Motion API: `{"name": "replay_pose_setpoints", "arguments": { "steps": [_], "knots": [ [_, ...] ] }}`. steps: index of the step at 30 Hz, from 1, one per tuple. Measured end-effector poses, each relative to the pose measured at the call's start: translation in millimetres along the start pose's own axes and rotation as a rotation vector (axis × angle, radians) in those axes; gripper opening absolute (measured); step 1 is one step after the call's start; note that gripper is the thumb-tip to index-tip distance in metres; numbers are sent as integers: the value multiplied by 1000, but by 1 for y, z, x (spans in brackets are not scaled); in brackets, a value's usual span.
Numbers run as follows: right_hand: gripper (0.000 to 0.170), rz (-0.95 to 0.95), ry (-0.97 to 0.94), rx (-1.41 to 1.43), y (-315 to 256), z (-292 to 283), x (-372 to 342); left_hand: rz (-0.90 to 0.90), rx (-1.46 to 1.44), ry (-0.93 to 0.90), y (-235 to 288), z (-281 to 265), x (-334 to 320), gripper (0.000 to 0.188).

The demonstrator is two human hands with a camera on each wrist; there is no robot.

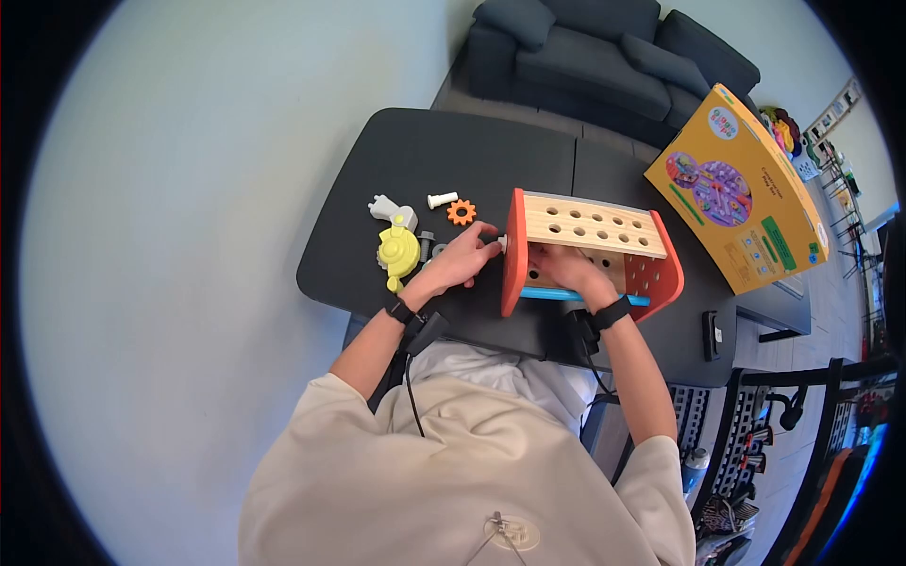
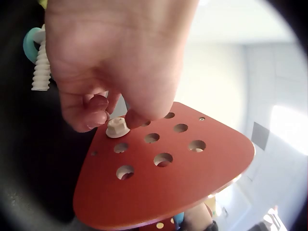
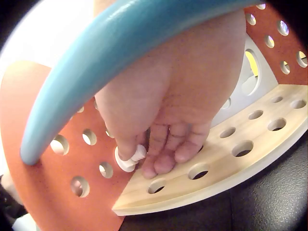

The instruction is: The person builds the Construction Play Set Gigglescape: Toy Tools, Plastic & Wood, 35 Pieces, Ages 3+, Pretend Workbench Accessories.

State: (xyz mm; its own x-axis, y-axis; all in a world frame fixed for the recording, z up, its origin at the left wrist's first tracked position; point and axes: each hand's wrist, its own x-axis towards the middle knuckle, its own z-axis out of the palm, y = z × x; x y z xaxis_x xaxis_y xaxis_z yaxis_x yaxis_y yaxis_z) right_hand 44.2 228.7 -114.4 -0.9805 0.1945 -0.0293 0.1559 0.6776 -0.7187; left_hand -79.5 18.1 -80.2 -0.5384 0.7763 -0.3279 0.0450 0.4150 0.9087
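A wooden toolbox with red end panels (image 1: pixel 514 255) and a pale perforated board (image 1: pixel 590 224) stands before the person. My left hand (image 1: pixel 458 262) is outside the near-left panel, its parted fingers loosely bent around a white bolt head (image 2: pixel 117 128) on that red panel (image 2: pixel 183 178); contact with the bolt is unclear. Inside the box, below the upper board, is my right hand (image 1: pixel 566 268). In the right wrist view, thumb and forefinger of the right hand (image 3: pixel 178 101) pinch a white threaded piece (image 3: pixel 138 153) against the panel's inner face; the other fingertips rest on the lower board (image 3: pixel 216 180).
Left of the box lie a white bolt (image 1: pixel 442 200), an orange gear (image 1: pixel 461 212), a yellow toy part (image 1: pixel 399 250) and a grey piece (image 1: pixel 392 211). A blue bar (image 1: pixel 547 294) spans the box's front. A yellow carton (image 1: pixel 736 189) stands at the right, near a small black object (image 1: pixel 711 336).
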Motion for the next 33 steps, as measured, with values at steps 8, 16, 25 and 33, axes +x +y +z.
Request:
{"name": "replay_pose_setpoints", "arguments": {
  "steps": [8,16,25,33],
  "knots": [
    [26,-15,4,49,6,3,0,20,74,-60,-11,0,9,41],
    [25,-13,24,30,0,2,-1,6,8,-9,-8,-1,9,39],
    [27,2,23,13,-2,2,-3,72,106,-16,-5,-3,2,40],
    [28,21,15,15,-5,0,-4,11,89,6,0,0,6,38]
  ]
}}
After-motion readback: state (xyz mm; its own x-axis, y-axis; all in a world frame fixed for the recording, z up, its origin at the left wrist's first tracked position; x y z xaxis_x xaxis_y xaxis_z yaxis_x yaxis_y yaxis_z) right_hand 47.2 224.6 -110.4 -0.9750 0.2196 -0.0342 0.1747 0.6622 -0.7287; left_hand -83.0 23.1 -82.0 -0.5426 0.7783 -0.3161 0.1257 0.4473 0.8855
